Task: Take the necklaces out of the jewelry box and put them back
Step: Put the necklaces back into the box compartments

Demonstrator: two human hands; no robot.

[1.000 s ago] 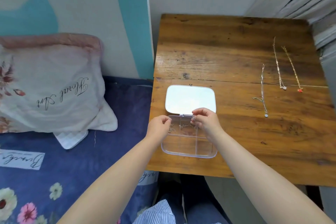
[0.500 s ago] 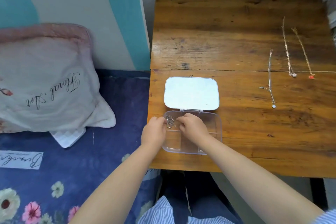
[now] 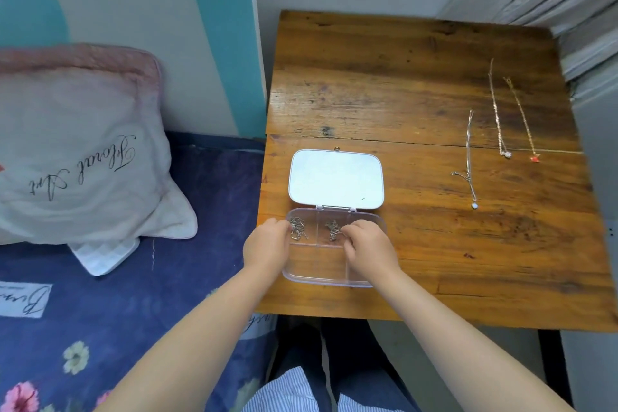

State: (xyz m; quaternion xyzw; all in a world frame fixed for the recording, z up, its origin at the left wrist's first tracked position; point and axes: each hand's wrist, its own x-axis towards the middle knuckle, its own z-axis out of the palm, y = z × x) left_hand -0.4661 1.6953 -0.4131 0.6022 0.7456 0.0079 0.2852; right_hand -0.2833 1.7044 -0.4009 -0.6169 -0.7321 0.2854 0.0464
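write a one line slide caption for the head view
Both hands, left and right, reach into an open clear jewelry box holding two bunched chains, three necklaces laid out on the table.

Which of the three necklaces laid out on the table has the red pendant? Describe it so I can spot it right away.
Look at the right side of the wooden table, where three necklaces lie stretched out side by side, away from the open jewelry box. The red-pendant necklace is the rightmost, nearest the table's right edge. Its neighbours end in pale pendants.

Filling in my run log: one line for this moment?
box open | left hand at left chain | right hand at middle chain | three necklaces on table
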